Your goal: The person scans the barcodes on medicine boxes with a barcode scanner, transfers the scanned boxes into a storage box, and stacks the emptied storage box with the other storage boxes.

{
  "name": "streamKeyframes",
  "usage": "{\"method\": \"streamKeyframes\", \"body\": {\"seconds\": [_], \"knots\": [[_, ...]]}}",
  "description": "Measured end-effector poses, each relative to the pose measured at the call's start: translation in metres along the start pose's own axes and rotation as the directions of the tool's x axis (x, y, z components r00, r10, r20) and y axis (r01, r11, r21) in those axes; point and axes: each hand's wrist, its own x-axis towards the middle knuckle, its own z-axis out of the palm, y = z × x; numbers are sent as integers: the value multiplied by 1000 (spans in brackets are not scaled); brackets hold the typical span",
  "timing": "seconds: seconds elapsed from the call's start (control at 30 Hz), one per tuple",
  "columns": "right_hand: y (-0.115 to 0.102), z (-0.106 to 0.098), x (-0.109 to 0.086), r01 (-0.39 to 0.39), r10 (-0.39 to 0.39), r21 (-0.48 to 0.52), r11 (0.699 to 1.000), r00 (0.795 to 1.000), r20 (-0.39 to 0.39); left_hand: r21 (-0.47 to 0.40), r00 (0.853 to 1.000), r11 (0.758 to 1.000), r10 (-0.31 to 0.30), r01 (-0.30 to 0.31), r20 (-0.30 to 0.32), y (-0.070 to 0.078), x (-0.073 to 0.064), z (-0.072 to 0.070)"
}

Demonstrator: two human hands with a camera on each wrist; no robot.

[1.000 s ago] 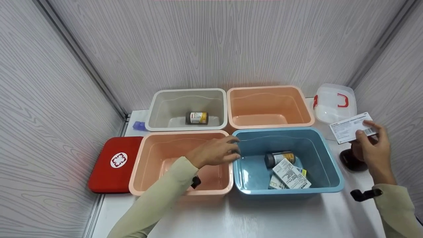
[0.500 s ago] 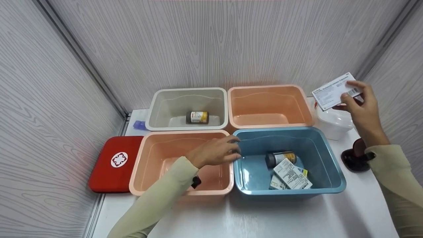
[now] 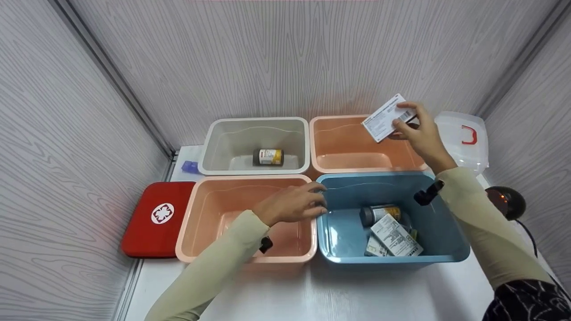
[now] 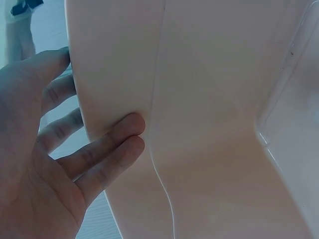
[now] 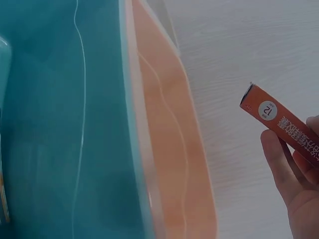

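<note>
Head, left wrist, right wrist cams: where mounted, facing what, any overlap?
Head: on head, facing forward-down over the blue tub; left hand, right hand, sleeves show.
Left wrist: on that wrist, facing into front peach tub; left hand, apparently another arm.
Right wrist: on that wrist, facing blue tub, rear peach tub; right hand.
Head and right wrist share the held box.

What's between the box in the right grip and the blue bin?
Head view: the rear peach bin lies between the held box and the blue bin.

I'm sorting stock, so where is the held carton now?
In the head view, the carton is right of centre, held by the right hand, seen against the rim of the back orange bin.
</note>
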Motion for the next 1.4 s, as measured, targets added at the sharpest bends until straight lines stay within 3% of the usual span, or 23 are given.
{"method": "streamKeyframes", "body": {"seconds": [0.13,0.4,0.73,0.83,1.03,1.13,1.23,1.4], "knots": [[12,21,11,-36,36,-2,999,998,41,-9,1000,1000,-5,6,3,0,0,1],[38,58,19,-24,43,-135,991,990,133,-1,1000,1000,-7,7,-3,-1,-1,1],[58,69,19,-95,141,-193,977,960,243,1,1000,1000,-7,7,11,0,-1,0],[58,72,19,-95,146,-221,971,962,229,5,1000,1000,-2,2,6,0,-2,0],[57,74,11,-135,171,-268,954,979,113,11,1000,1000,-2,2,2,0,-1,1],[55,73,6,-93,119,-252,963,989,89,20,1000,1000,2,-2,-3,0,-1,2],[51,71,0,-3,29,-246,969,994,103,23,1000,1000,6,-6,-8,-1,-1,2],[43,63,-18,118,-55,-261,958,970,237,3,1000,1000,2,-2,-12,-1,-2,2]]}}
